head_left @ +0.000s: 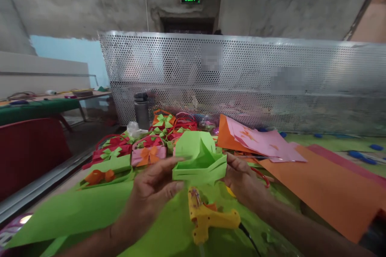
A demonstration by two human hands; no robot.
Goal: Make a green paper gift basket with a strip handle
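Observation:
A light green felt bag [199,172], folded into a box shape with a raised back flap, is held up in front of me. My left hand [153,186] grips its left end between thumb and fingers. At the opposite end, my right hand [241,172] pinches the right corner; some of its fingers are hidden behind the felt. Below the bag a yellow glue gun [211,217] lies on the green felt covering the table, its dark cord running toward me.
Several small red, pink and orange felt bags with bows [149,154] crowd the left back, beside a grey bottle [141,110]. Pink sheets [259,138] and orange felt [325,180] lie at right. Blue-handled scissors [362,156] sit farther right. A perforated metal panel [241,100] stands behind.

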